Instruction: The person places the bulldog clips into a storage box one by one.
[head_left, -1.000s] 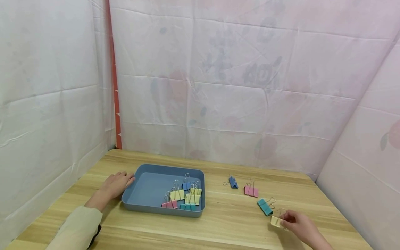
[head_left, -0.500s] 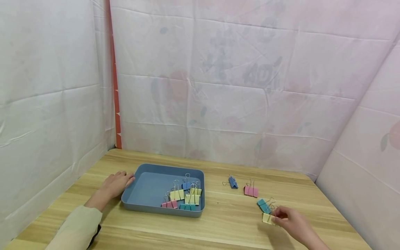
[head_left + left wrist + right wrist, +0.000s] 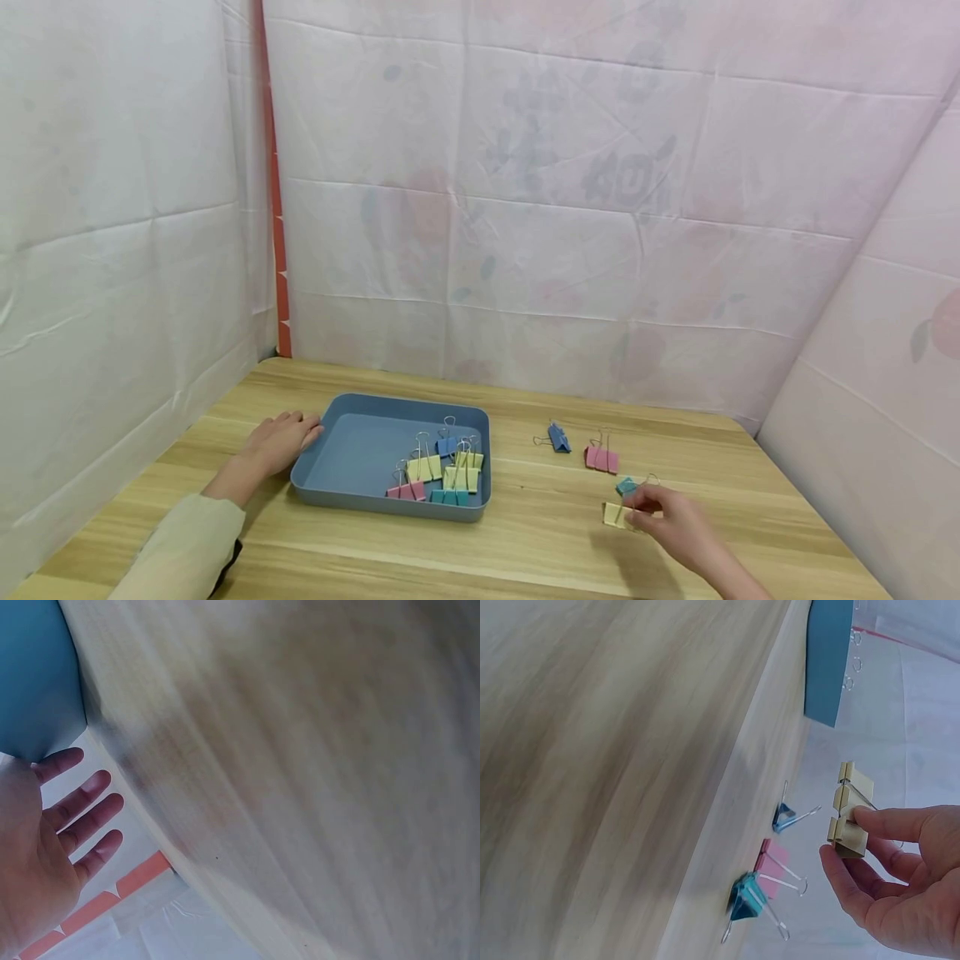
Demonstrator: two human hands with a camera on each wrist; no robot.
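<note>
My right hand point(image 3: 671, 525) pinches a yellow binder clip point(image 3: 615, 515) between thumb and fingers. In the right wrist view the yellow clip is lifted off the wood, its metal handles partly behind the fingers. Just behind that hand in the head view is a teal binder clip point(image 3: 626, 486), partly covered by it. A pink binder clip point(image 3: 602, 459) and a blue binder clip point(image 3: 558, 437) lie farther back. My left hand point(image 3: 277, 442) rests with relaxed fingers against the left edge of the blue-grey tray point(image 3: 330, 450). In the left wrist view its fingers point(image 3: 94, 817) are spread beside the tray's corner.
Inside the tray, toward its right side, several binder clips stand with handles up: yellow clips point(image 3: 424, 468), a pink clip point(image 3: 406, 491), a teal clip point(image 3: 450, 497) and a blue clip point(image 3: 446, 447). White sheeting point(image 3: 525, 208) encloses the wooden table point(image 3: 375, 550) at back and sides.
My right hand has carried the yellow binder clip leftward and slightly away from me, passing in front of the teal clip. The left hand and the tray stay where they were.
</note>
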